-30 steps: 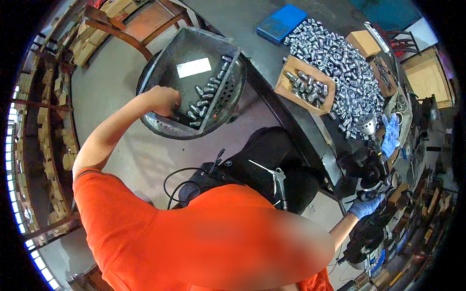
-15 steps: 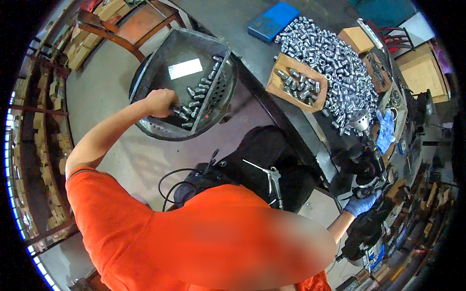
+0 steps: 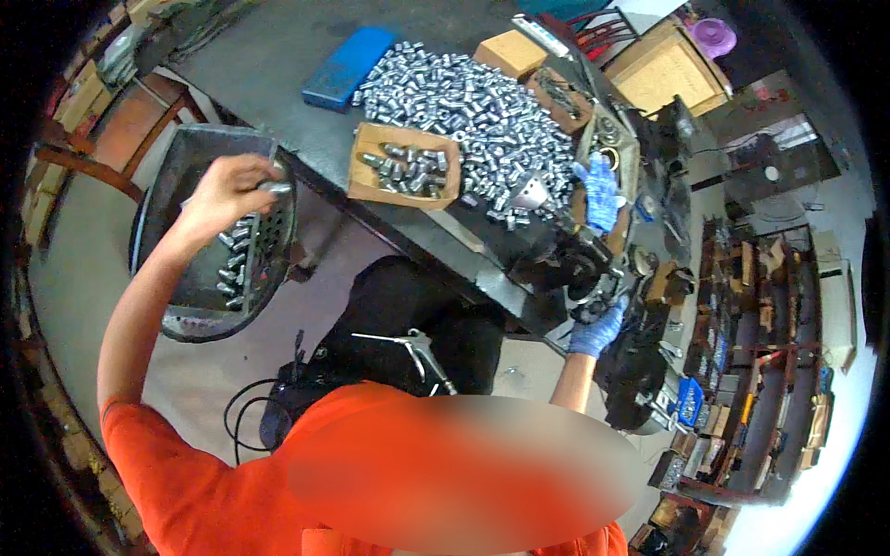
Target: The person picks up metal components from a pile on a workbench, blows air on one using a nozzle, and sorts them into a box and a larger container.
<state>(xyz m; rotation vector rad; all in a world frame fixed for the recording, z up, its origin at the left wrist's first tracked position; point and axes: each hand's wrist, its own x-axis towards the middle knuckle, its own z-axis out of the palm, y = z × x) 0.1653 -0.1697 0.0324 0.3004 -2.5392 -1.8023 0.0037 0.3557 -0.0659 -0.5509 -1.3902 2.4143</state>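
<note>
My bare left hand (image 3: 227, 193) is raised over the black bin (image 3: 190, 310), pinching a short metal fitting (image 3: 275, 188). Below it, several similar fittings (image 3: 232, 269) lie along the bin's perforated side. My right hand (image 3: 598, 334), in a blue glove, is curled at the near end of a dark bench machine (image 3: 589, 278); part of its grip is hidden. A cone-shaped metal piece (image 3: 531, 191) sits at the machine's far end, beside a large heap of silvery fittings (image 3: 473, 111). An open cardboard box (image 3: 364, 187) in front of the heap holds several longer fittings.
A blue case (image 3: 350, 67) and a closed cardboard box (image 3: 510, 53) stand behind the heap. A loose blue glove (image 3: 603, 195) lies beyond the machine. An air blow gun (image 3: 417, 354) rests on my lap. A wooden chair (image 3: 139, 134) stands beyond the bin.
My view has turned right, so the scene sits further left. My left hand has lifted from the fittings in the bin with one in its fingers. My right hand stays at the machine.
</note>
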